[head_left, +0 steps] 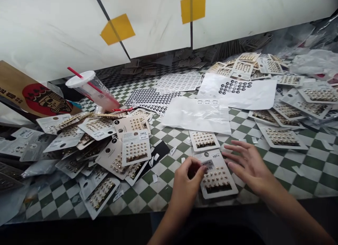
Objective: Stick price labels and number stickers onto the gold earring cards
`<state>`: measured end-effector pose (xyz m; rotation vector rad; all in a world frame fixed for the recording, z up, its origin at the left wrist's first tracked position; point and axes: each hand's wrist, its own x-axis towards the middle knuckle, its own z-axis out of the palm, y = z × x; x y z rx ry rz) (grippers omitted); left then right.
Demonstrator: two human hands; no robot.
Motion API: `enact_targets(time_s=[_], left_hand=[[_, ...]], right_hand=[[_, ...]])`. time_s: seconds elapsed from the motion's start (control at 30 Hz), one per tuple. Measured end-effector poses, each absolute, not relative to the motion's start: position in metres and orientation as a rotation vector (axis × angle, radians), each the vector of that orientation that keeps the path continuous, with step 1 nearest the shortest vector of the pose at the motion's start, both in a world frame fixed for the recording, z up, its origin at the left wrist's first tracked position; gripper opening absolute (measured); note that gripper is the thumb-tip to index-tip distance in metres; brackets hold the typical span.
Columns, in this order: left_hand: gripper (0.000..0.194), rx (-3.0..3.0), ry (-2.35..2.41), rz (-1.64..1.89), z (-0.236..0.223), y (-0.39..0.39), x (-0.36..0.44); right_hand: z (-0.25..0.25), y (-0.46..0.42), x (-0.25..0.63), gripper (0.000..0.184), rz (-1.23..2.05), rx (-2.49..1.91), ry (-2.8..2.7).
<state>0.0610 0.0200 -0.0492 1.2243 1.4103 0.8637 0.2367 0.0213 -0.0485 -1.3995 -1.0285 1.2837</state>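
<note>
A white retail card of gold studs [218, 176] lies on the checkered table right in front of me. My left hand [188, 180] pinches its fingers at the card's left edge, on a price sticker [208, 165] that looks partly lifted. My right hand [249, 164] spreads its fingers just right of the card, with the fingertips at its upper right edge. It holds nothing. Another stud card [204, 140] lies just above, close to both hands. A clear plastic bag [196, 114] lies beyond that card.
Heaps of stud cards [97, 129] cover the left side, and more [281, 137] spread along the right. Sheets of round stickers [235, 90] lie at the back, with a plastic cup and red straw [92, 90]. White panels with yellow tape [117, 29] stand behind the table.
</note>
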Motion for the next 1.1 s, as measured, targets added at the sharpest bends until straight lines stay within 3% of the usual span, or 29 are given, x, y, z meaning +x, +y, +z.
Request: enact_targets(time_s=[0.1,0.17,0.27,0.33,0.4,0.47,0.9,1.1], left_hand=[[0.012,1.297,1.437,0.85,-0.051,0.019,0.066],[0.008,1.329,1.451,0.858,-0.052,0.018,0.068],[0.004,1.333,1.449,0.87,-0.05,0.017,0.068],[0.017,1.312,1.411,0.872,-0.047,0.018,0.066],[0.035,1.275,1.371,0.876,-0.043,0.02,0.064],[0.042,1.258,1.365,0.881,-0.039,0.021,0.065],[0.035,1.385,1.478,0.788,-0.027,0.024,0.077],[0.022,1.733,1.631,0.599,-0.011,0.029,0.071]], right_hand=[[-0.05,0.023,0.237,0.07,1.439,-1.381,-0.982],[-0.047,0.023,0.233,0.072,1.605,-1.339,-0.99],[-0.041,0.022,0.227,0.057,1.794,-1.25,-1.026],[-0.038,0.021,0.225,0.045,1.808,-1.231,-1.066],[-0.036,0.02,0.224,0.038,1.778,-1.23,-1.098],[-0.037,0.019,0.224,0.035,1.726,-1.23,-1.13],[-0.04,0.017,0.223,0.021,1.534,-1.133,-1.344],[-0.034,0.013,0.217,0.032,1.26,-1.393,-1.247]])
